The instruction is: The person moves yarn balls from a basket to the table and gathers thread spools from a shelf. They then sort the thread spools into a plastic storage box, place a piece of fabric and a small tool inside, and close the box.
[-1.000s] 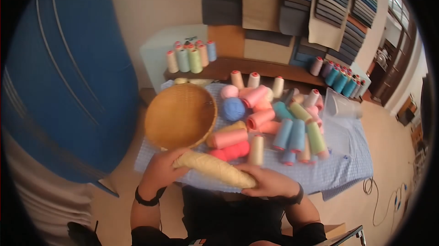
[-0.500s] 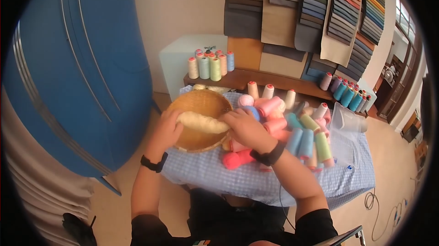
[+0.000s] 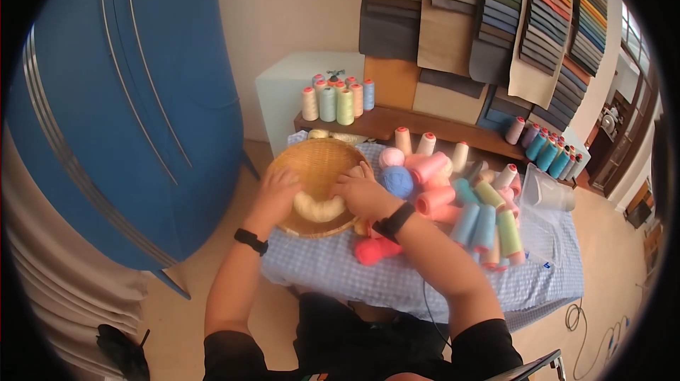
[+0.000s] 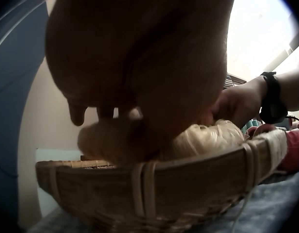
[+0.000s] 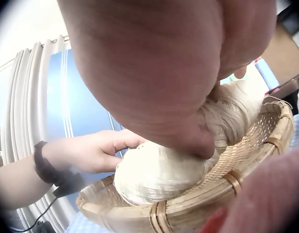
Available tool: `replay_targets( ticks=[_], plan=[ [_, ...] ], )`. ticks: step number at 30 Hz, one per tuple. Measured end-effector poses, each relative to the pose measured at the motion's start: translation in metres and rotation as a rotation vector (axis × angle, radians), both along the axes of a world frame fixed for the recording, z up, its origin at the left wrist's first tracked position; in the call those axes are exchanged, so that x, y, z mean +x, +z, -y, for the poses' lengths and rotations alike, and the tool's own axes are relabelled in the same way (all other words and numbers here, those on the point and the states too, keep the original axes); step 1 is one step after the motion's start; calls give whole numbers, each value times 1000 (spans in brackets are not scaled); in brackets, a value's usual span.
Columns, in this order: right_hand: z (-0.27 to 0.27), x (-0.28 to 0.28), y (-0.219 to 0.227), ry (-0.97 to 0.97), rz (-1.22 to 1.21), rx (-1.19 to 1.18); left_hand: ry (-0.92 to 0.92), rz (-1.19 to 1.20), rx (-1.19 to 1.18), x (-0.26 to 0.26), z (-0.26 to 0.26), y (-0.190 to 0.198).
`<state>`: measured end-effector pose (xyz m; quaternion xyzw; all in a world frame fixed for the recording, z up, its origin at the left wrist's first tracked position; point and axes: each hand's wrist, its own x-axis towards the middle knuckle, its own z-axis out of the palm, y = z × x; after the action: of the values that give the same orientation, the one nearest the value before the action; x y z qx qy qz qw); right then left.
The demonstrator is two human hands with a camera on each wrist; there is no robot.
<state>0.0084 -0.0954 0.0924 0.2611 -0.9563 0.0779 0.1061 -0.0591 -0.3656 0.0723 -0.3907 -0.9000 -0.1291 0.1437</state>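
A cream skein of yarn (image 3: 319, 209) curves downward in the middle, inside the front of a round woven bamboo basket (image 3: 315, 158). Its left end is in the grip of my left hand (image 3: 281, 193); my right hand (image 3: 363, 193) holds the other end. Fine strands of the skein (image 5: 157, 174) show in the right wrist view, where the right thumb presses on it just above the basket rim (image 5: 186, 208). From the left wrist, the left fingers curl over the skein (image 4: 110, 143), and that palm hides much of it.
Right of the basket lie a blue yarn ball (image 3: 397, 181), a red yarn bundle (image 3: 375, 250) and several thread cones (image 3: 485, 225) on a checked cloth (image 3: 319, 268). A clear plastic box (image 3: 545, 239) is farther right. More cones (image 3: 345, 106) stand on the shelf behind.
Both hands have carried the skein from the table's front edge forward and down into the basket. The skein, nearly straight before, is now bent into a U.
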Motion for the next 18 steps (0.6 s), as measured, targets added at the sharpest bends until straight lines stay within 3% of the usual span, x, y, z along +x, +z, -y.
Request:
replay_targets(
  ticks=[3,7,9,13,18],
  plan=[
    [-9,3,-11,21,-114,26,33,35,-57,5,5,-3],
    [-25,22,4,10,-197,-124,18,32,-19,19,7,12],
    [-41,44,31,5,-141,-157,-40,25,74,34,5,21],
    [-88,94,66,-34,-251,-297,-172,45,298,79,-9,48],
    [-124,179,66,-277,-326,-360,-260,-15,378,124,-35,52]
  ],
)
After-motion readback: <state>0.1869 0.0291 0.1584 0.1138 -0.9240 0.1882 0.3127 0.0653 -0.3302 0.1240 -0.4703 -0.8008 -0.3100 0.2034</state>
